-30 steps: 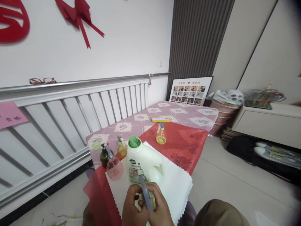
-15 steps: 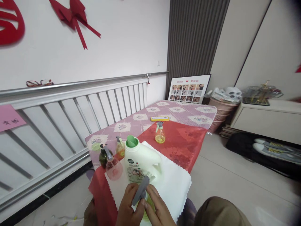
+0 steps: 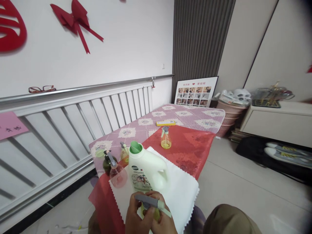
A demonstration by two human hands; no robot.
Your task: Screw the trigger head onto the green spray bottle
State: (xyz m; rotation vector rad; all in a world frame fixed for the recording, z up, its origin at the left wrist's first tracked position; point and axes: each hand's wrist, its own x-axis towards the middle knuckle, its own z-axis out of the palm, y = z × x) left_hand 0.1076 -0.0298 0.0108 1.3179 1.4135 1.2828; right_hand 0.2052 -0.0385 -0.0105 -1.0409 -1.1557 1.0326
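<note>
Close to me, a spray bottle with a grey and pale green trigger head point(image 3: 149, 200) is between both my hands; yellowish liquid shows through its body. My left hand point(image 3: 136, 216) has its fingers closed around the head and neck. My right hand point(image 3: 162, 217) wraps the bottle from the other side, partly hidden behind the nozzle. Just beyond them stands a large cream detergent jug point(image 3: 142, 169) with a green spout and no cap on. Left of the jug are a pink spray bottle point(image 3: 118, 175), a dark green pump bottle point(image 3: 106, 164) and a yellow spray bottle point(image 3: 124, 153).
Another spray bottle point(image 3: 166, 139) with a little yellow liquid stands on the red cloth point(image 3: 187, 146). A white scalloped mat point(image 3: 181, 191) lies under the jug. A green cap point(image 3: 99, 152) and a yellow box point(image 3: 166, 123) rest on the patterned tablecloth. A radiator point(image 3: 73, 126) runs along the left.
The spray head in my hands has turned, so its nozzle now points right and toward me rather than away. The other bottles and the jug have stayed in place.
</note>
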